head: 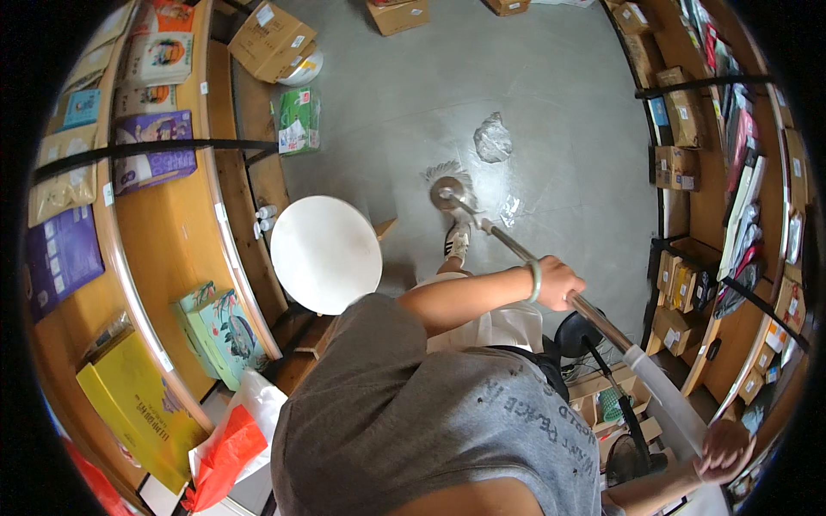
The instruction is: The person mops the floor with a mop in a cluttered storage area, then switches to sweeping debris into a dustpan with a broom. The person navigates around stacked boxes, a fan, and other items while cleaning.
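A mop (516,246) with a metal handle slants from the floor up to the lower right. Its round head (446,192) has pale strands spread out on the grey floor, just ahead of a striped sneaker (457,242). My left hand (560,284), with a pale green bangle at the wrist, is closed around the middle of the handle. At the handle's upper end, low at the right, my right hand (728,450) grips the pole's whitish section. Beyond the mop head lies a crumpled silvery piece (492,138), its material unclear. A shiny patch (510,209) shows beside the head.
A round white stool (326,255) stands close at the left, before shelves (169,232) of packaged goods. Cardboard boxes (274,42) and a green box (299,120) sit on the floor. Shelves (703,193) line the right; a black pedestal fan (629,455) is at lower right.
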Tool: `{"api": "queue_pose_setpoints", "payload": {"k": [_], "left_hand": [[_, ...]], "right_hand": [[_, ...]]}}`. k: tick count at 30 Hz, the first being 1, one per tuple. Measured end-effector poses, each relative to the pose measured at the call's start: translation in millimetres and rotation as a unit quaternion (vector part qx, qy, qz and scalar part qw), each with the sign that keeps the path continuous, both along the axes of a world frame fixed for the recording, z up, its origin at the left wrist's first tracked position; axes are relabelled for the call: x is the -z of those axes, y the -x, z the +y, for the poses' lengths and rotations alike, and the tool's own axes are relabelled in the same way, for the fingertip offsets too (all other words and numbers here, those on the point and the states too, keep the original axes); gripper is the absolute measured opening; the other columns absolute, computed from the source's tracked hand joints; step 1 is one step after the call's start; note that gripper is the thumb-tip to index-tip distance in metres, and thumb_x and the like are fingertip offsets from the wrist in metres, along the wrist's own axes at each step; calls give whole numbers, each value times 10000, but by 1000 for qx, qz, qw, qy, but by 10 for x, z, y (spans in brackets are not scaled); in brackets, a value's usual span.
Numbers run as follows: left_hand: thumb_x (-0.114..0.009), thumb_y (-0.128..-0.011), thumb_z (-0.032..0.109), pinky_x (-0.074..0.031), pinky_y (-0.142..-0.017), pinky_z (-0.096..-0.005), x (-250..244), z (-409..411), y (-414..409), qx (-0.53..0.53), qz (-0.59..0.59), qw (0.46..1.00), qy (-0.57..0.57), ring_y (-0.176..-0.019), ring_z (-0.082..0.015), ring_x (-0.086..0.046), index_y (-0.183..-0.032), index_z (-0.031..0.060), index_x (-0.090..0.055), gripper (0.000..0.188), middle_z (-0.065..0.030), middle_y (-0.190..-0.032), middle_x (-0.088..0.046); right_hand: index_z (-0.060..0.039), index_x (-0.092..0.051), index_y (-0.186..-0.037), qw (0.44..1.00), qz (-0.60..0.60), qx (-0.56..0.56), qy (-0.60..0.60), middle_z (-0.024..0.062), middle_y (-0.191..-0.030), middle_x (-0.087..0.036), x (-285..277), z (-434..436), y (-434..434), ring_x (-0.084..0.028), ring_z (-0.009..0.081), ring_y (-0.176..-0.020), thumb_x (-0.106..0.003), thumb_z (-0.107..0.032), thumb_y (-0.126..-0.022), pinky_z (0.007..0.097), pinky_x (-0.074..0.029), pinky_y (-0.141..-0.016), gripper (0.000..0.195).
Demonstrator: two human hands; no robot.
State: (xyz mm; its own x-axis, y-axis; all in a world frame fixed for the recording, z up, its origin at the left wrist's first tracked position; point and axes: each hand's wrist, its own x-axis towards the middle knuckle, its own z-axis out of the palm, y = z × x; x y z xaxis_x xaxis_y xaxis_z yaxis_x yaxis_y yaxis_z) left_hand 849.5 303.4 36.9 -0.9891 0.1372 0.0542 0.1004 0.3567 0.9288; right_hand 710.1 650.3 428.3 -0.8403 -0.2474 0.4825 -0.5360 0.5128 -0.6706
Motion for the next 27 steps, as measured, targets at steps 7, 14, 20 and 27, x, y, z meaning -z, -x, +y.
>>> {"api": "queue_pose_setpoints", "payload": {"k": [7, 14, 20, 27], "left_hand": [[-669, -724, 226, -488, -649, -442, 770, -592, -1050, -214, -103, 959, 154, -751, -310, -620, -781, 140, -601, 124, -83, -742, -630], [-712, -748, 281, -345, -1001, -512, 1067, -1274, -1732, -428, -169, 830, 313, -949, -305, -544, -809, 96, -553, 251, -76, -876, -586], [-706, -764, 303, -345, -994, -508, 1137, -804, -1441, -376, -106, 890, 234, -965, -333, -533, -822, 85, -557, 271, -99, -890, -581], [-695, -794, 333, -276, -1079, -509, 880, 623, -769, -159, -105, 957, 218, -1026, -327, -542, -872, 107, -578, 266, -110, -952, -599]], "right_hand": [[-158, -304, -439, 684, -492, -445, 304, -31, -344, -305, 1514, -1653, -566, -299, 148, -242, -393, -241, -955, 287, -268, -281, 531], [-48, -356, -526, 674, -407, -605, 114, 89, -479, -371, 1982, -2439, -1101, -393, 285, -429, -555, -79, -862, 400, -312, -461, 391], [-46, -367, -525, 740, -367, -558, 84, 83, -479, -380, 1781, -1676, -1328, -382, 290, -420, -548, -8, -817, 400, -311, -453, 346], [-59, -366, -468, 870, -376, -277, 159, 45, -412, -405, 1335, -87, -1898, -405, 224, -373, -448, -208, -911, 354, -424, -495, 475]]}}
